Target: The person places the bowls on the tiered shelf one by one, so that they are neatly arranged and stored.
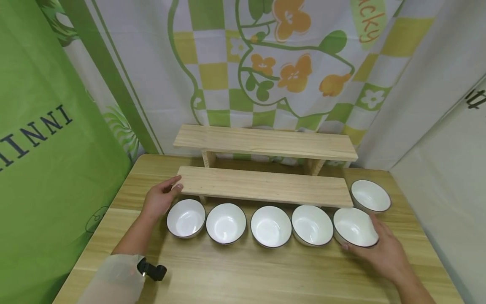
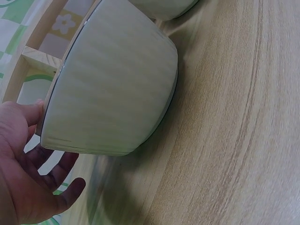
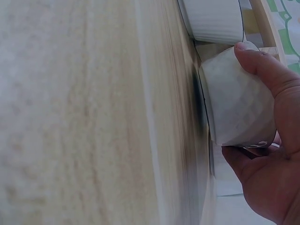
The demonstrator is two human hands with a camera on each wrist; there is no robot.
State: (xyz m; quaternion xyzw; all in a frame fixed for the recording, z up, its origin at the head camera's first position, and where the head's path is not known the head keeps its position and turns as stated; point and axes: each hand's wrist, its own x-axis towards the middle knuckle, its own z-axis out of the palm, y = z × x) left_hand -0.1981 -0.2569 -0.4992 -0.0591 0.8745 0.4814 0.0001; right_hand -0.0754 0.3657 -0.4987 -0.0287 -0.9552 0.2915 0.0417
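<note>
Several white bowls with dark rims stand in a row before a two-step wooden shelf. My right hand grips the rightmost bowl of that row, thumb on its near side and fingers round its right side. In the right wrist view the hand spans the ribbed outer wall of the bowl. At the lower step's left end, my left hand pinches the board between thumb and forefinger. The left wrist view has its other fingers spread loosely beside the leftmost bowl.
Another white bowl stands behind the row, right of the shelf. The upper step backs onto a patterned curtain. A green cloth hangs on the left and a pale panel on the right of the wooden table.
</note>
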